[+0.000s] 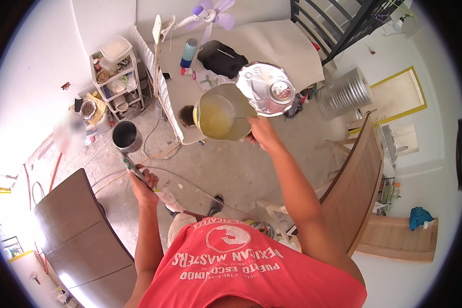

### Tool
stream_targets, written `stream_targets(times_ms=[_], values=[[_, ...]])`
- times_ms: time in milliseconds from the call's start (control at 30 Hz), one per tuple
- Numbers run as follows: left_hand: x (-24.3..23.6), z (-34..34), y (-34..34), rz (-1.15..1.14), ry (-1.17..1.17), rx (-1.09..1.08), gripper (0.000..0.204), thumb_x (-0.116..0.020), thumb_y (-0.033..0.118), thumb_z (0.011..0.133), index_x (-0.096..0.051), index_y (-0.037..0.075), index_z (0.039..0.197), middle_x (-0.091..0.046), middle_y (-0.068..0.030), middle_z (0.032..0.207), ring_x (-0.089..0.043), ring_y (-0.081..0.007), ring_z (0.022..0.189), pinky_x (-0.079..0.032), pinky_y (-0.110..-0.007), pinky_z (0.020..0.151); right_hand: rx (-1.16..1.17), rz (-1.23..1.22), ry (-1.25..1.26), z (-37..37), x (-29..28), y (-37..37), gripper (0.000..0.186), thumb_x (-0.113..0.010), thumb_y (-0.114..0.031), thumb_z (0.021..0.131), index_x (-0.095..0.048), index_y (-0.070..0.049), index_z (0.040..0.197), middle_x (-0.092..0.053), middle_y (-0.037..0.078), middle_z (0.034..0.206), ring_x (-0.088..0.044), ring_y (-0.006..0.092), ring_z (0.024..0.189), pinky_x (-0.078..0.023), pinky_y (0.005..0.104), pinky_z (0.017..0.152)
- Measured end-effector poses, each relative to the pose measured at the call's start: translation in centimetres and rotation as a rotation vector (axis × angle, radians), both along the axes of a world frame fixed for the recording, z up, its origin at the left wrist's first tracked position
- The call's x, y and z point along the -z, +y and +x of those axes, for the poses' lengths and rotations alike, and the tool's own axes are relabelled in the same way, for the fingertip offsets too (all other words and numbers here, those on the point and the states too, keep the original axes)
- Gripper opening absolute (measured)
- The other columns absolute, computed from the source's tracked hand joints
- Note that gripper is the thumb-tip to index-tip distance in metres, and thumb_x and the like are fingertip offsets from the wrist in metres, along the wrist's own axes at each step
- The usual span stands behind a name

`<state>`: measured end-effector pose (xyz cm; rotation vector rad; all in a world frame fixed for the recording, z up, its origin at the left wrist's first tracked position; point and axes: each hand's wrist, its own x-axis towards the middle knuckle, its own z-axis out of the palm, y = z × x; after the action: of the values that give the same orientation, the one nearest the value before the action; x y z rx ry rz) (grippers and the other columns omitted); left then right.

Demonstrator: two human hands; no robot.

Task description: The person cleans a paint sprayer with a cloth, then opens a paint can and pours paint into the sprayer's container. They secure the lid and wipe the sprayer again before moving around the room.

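Head view. The person's right hand (264, 132) is closed, thumb and fingers pinching the near right rim of a round pail (227, 110) that holds a yellowish liquid. The pail lies at upper centre, in front of the pale-covered table (277, 38); whether it touches the table cannot be told. A foil-covered round lid (262, 84) adjoins the pail's right rim, just beyond the right hand; whether the two are joined is unclear. The left hand (145, 184), lower and to the left, is curled around a slim tool (132, 166) with a green part near its front end; a dark open-topped cup (127, 137) appears at the tool's tip, though any attachment between them cannot be made out. A thin hose (192, 179) runs across the concrete floor (292, 159). On the table are a teal bottle (189, 53) and a black bag (223, 59), near a purple-bladed fan (210, 17). A dark brown panel (82, 231) stands at lower left, a wooden panel (357, 179) at right.
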<state>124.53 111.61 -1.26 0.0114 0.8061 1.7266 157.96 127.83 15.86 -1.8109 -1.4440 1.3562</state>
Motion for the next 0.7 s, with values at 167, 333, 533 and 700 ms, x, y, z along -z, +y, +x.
stream_targets(times_ms=[167, 333, 533, 700], values=[[-2.4, -7.5, 2.4, 0.048, 0.138, -0.098, 0.039, -0.043, 0.049, 0.105, -0.049, 0.01, 0.11, -0.036, 0.0036, 0.061, -0.03, -0.0072, 0.048, -0.028, -0.026, 0.049, -0.019, 0.009, -0.081, -3.9, 0.6, -0.3, 0.034, -0.039, -0.015, 0.1, -0.046, 0.007, 0.125, -0.058, 0.01, 0.068, -0.054, 0.0152, 0.049, -0.044, 0.0321, 0.044], [-5.6, -11.6, 3.0, -0.003, 0.192, -0.136, 0.039, -0.041, 0.048, 0.106, -0.049, 0.009, 0.108, -0.035, 0.0035, 0.06, -0.03, -0.007, 0.049, -0.029, -0.025, 0.049, -0.092, 0.027, -0.179, -6.9, -0.4, -0.8, 0.031, -0.038, -0.016, 0.103, -0.048, 0.006, 0.122, -0.059, 0.011, 0.068, -0.056, 0.0162, 0.05, -0.047, 0.033, 0.045], [-3.9, -8.6, 1.1, -0.047, 0.123, -0.048, 0.044, -0.041, 0.052, 0.105, -0.05, 0.009, 0.106, -0.036, 0.002, 0.059, -0.03, -0.0085, 0.048, -0.028, -0.026, 0.049, -0.124, 0.119, -0.268, -8.7, -1.0, -0.4, 0.028, -0.039, -0.02, 0.104, -0.051, 0.005, 0.108, -0.06, 0.013, 0.067, -0.06, 0.0204, 0.049, -0.049, 0.0368, 0.049], [-1.9, -3.9, 0.1, -0.096, 0.052, 0.036, 0.048, -0.039, 0.055, 0.105, -0.049, 0.008, 0.106, -0.038, 0.0011, 0.059, -0.033, -0.0093, 0.047, -0.031, -0.027, 0.047, -0.168, 0.299, -0.352, -9.5, -2.9, 1.0, 0.029, -0.04, -0.021, 0.103, -0.05, 0.005, 0.1, -0.061, 0.021, 0.067, -0.062, 0.0303, 0.052, -0.05, 0.0442, 0.056]])
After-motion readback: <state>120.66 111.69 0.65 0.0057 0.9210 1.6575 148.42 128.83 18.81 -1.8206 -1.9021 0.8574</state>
